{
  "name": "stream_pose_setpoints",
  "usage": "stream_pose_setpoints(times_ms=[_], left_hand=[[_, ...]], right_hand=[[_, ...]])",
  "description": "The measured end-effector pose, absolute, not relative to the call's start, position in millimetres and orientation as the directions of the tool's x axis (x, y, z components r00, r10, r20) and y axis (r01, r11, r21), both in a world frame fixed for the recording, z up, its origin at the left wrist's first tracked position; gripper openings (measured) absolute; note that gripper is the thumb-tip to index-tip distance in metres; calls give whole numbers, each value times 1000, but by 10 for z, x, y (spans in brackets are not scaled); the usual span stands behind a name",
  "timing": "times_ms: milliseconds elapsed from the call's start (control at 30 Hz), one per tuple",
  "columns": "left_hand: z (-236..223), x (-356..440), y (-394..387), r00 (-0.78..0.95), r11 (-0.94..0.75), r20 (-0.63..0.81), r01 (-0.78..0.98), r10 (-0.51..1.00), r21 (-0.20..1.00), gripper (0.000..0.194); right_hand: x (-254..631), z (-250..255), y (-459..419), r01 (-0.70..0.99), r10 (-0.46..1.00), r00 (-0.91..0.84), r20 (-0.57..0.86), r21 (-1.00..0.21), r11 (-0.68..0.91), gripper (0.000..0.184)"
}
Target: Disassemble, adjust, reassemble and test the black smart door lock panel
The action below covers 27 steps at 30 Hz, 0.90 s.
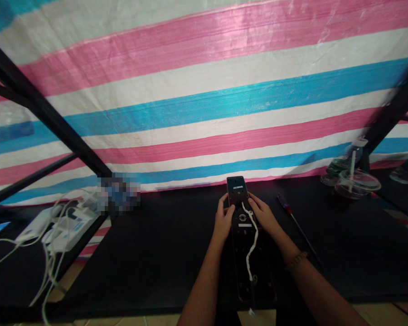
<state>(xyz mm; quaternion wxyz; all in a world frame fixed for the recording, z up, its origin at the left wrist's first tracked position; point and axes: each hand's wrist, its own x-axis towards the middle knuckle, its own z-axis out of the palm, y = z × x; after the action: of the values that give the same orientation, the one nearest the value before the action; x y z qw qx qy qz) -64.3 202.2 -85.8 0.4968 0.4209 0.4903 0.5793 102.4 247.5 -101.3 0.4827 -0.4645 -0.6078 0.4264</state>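
Sheeting of pink, white and blue striped plastic (204, 106) backs a flat black table (163, 253); over it, a long black rectangular panel (241, 253), left hand (223, 216) and right hand (261, 212) gripping its edges, white wrapped cable (257, 233) down its face, purple-and-red-handled screwdriver (288, 209) rightward.

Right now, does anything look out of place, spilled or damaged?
I see no spill or damage. The dark panel held by the left hand and right hand has a pale cable running past its near end, its tip apparently unconnected. At far left, white cords hang in a messy tangle.
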Motion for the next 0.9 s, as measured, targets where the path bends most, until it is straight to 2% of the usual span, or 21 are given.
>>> stream_pose_setpoints(times_ms=[900], left_hand=[[-877, -649, 2027, -168, -44, 14, -176, 986, 983, 59]], right_hand=[[1024, -1033, 2491, 158, 977, -118, 176, -968, 194, 53]])
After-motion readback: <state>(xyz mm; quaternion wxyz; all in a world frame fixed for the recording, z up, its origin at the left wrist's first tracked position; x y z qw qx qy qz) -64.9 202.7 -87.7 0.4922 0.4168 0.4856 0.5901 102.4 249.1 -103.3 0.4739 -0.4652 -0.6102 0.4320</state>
